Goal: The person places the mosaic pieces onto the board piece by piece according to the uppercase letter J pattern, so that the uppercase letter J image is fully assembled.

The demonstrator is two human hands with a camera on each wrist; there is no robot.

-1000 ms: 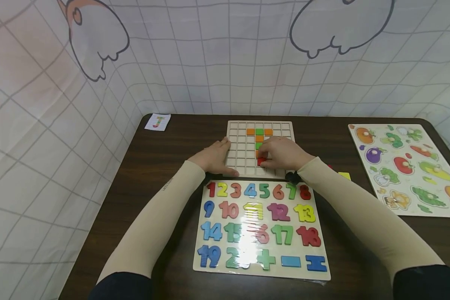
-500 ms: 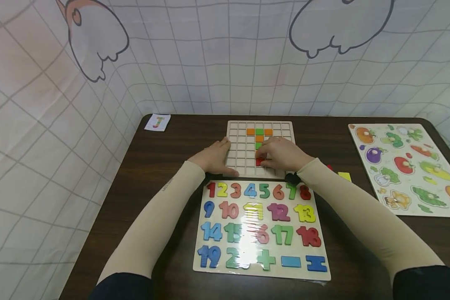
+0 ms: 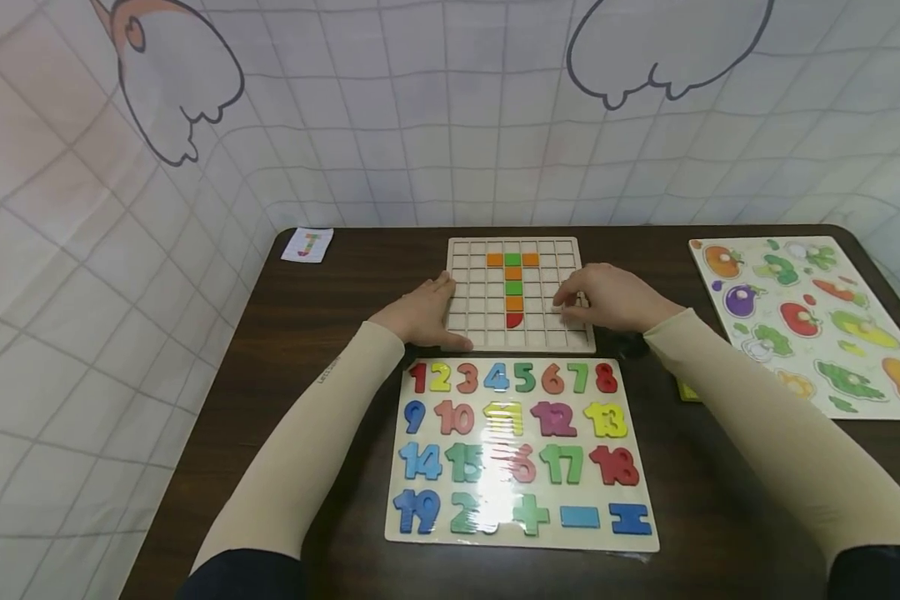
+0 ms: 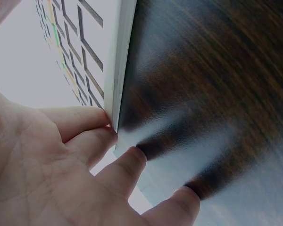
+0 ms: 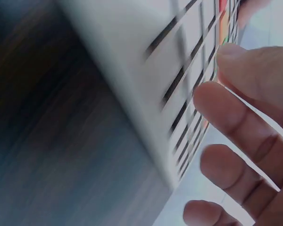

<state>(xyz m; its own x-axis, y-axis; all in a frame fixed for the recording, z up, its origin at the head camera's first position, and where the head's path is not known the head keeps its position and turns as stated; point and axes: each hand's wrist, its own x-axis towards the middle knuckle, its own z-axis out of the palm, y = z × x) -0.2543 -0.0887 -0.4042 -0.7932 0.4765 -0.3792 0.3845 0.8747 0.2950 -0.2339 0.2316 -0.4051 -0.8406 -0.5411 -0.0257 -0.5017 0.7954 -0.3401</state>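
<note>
A pale wooden grid board [image 3: 468, 293] lies on the dark table. Orange and green square tiles [image 3: 513, 287] form a T on it, and a red tile with one rounded corner [image 3: 513, 320] sits at the foot of the column. My left hand [image 3: 420, 313] lies along the board's left side; in the left wrist view some fingertips [image 4: 101, 116] meet the board's edge and others rest on the table. Over the board's right side hovers my right hand [image 3: 615, 297], its fingers loosely bent. Nothing shows between its thumb and fingertips [image 5: 217, 101] in the right wrist view.
In front of the grid board lies a number puzzle board [image 3: 397, 521]. A vegetable puzzle board [image 3: 735, 321] is at the right. A small card with a coloured J shape [image 3: 307, 245] lies back left. Something yellow [image 3: 687, 392] shows partly under the right forearm.
My right hand has let go of the red tile and moved right, uncovering the tile column. My left hand keeps its place at the board's side.
</note>
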